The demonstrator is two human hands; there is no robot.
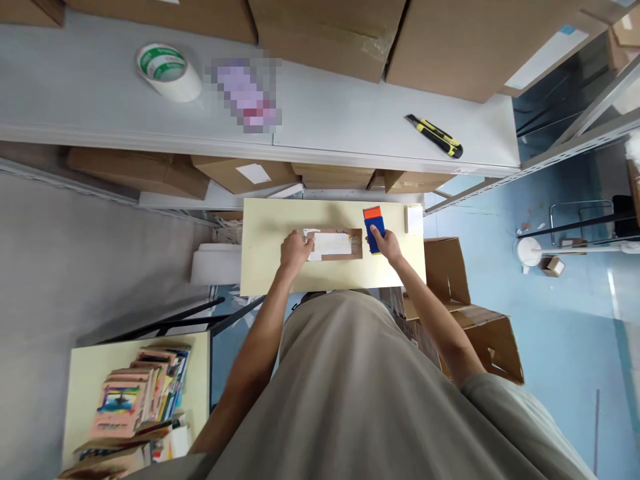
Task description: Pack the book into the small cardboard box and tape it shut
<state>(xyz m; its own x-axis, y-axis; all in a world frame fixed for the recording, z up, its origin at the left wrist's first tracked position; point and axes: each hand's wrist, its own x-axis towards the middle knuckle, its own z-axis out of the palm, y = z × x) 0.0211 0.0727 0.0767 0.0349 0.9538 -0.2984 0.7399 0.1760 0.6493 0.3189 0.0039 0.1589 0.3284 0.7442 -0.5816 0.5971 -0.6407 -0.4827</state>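
Observation:
On the pale yellow tabletop (270,270) lies a narrow brown cardboard piece (357,250) with a white sheet (333,244) over most of it. My left hand (294,251) is at its left end, fingers closed and thumb against the edge. What they pinch is too small to make out. My right hand (388,245) grips a flat blue block with an orange end (375,225), thumb on top, just right of the cardboard. A small white box (413,220) lies at the table's right end.
The grey shelf (330,137) ahead holds a tape roll (173,75), a blurred-out purple item (245,93), a yellow-black box cutter (435,136) and large cartons (325,33). Open cardboard boxes (480,333) stand at right; booklets (137,393) lie on a lower-left table.

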